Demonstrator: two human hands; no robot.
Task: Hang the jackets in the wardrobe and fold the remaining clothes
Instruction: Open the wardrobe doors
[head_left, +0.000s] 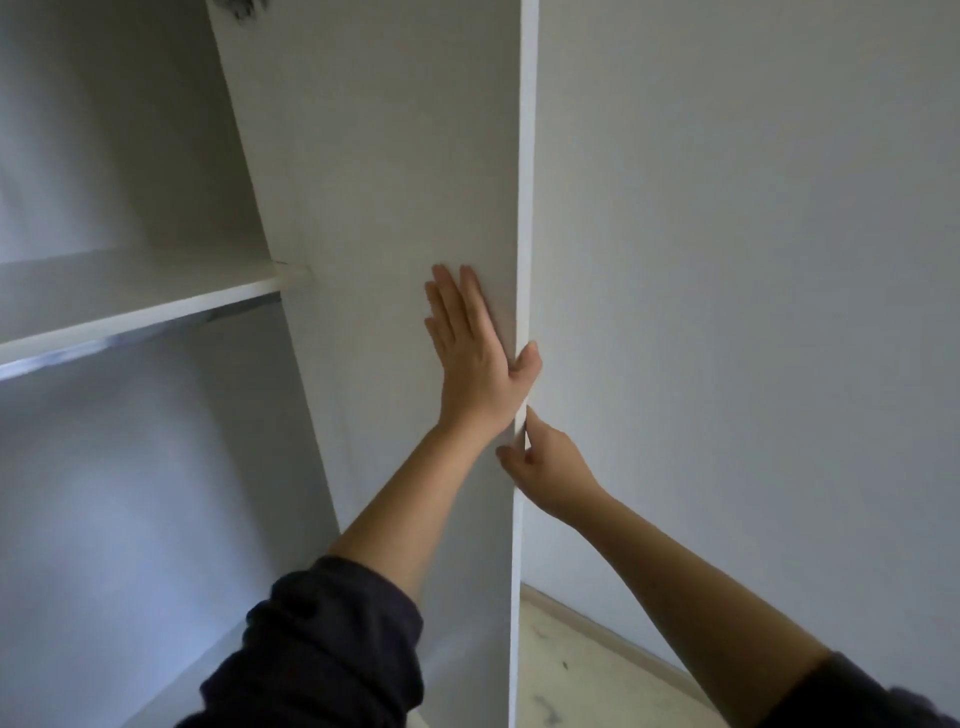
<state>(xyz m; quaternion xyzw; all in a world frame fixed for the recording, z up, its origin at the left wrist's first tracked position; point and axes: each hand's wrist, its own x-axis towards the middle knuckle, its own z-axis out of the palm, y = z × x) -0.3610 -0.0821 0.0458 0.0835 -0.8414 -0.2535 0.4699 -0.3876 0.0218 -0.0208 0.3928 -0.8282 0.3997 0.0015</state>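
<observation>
Pinching the door (395, 208) by its edge, my right hand (548, 470) sits just below my left hand (475, 358), pressed flat, fingers straight; right fingertips partly hidden behind it.

White wardrobe (119, 156), its door (384, 197) open, one shelf (114, 291) inside, metal rail (156, 332) beneath

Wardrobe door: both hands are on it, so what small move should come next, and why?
Probably swing the door a little wider. The left hand lies flat on its inner face, the right hand pinches its front edge, and the shelf and rail inside bear no clothes in view, so a wide opening seems wanted before anything is hung.
</observation>
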